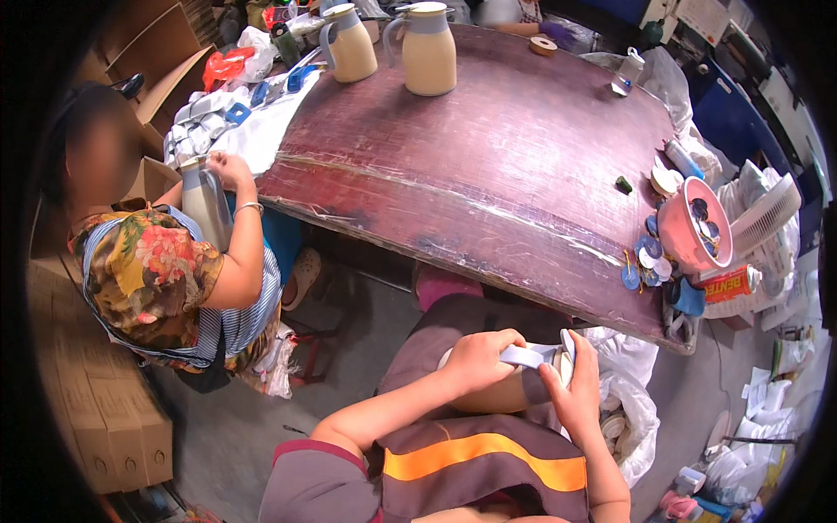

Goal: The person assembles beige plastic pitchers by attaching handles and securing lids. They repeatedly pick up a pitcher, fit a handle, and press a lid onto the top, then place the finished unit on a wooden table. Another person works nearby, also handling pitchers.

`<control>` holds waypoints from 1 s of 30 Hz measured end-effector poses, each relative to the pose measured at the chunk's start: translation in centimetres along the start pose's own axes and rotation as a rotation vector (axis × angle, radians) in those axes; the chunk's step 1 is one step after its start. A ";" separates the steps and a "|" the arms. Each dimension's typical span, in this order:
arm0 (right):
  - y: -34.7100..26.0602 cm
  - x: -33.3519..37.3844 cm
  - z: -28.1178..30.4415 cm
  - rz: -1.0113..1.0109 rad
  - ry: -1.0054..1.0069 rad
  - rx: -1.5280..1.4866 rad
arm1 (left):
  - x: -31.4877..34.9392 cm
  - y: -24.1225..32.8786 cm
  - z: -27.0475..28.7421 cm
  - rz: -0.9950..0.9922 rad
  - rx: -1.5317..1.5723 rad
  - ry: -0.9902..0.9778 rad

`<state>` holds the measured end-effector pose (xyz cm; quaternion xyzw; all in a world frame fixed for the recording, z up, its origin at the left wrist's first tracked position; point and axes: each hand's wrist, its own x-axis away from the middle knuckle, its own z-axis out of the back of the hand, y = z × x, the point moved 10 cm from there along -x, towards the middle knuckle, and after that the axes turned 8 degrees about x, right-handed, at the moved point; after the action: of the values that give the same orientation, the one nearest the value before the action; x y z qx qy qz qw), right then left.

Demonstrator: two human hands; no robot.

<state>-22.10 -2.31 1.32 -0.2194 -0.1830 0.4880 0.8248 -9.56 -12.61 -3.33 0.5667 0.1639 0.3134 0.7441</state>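
A cream thermos jug (493,400) with a grey handle and top lies tilted across my lap, its top end toward the right. My left hand (478,361) is closed over the jug beside the grey handle (521,356). At the jug's top end, my right hand (576,389) grips the pale round lid or rim (567,359), thumb on the near side. Exactly how the lid sits is hidden by my fingers. Part of the jug's body is covered by my left hand and forearm.
A dark red table (453,166) stands ahead, bearing two similar jugs (430,61) at the back. At its right are a pink basin (689,227) and several small discs (649,257). A co-worker (166,270) on the left holds another jug (206,205). Cardboard boxes (105,418) line the left.
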 end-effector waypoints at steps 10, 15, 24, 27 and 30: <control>0.3 0.7 -0.1 0.226 0.145 -0.017 | 1.2 0.0 -0.1 -0.036 -0.076 0.040; -3.7 1.7 0.5 0.652 0.071 -0.067 | -0.5 -1.0 1.9 0.050 0.061 0.107; -7.7 2.3 1.5 0.965 -0.012 -0.073 | -2.8 -3.5 0.8 0.128 0.173 0.045; -4.3 0.3 1.3 0.621 0.066 -0.022 | -1.5 -3.0 1.4 0.090 0.068 0.122; 2.7 -2.6 -0.2 0.153 0.082 -0.109 | 2.5 2.4 -2.7 -0.146 -0.123 0.072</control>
<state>-25.13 -3.48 -0.48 -0.2969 -0.1580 0.5296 0.7787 -9.99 -8.54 -1.59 0.4951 0.2117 0.2879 0.7919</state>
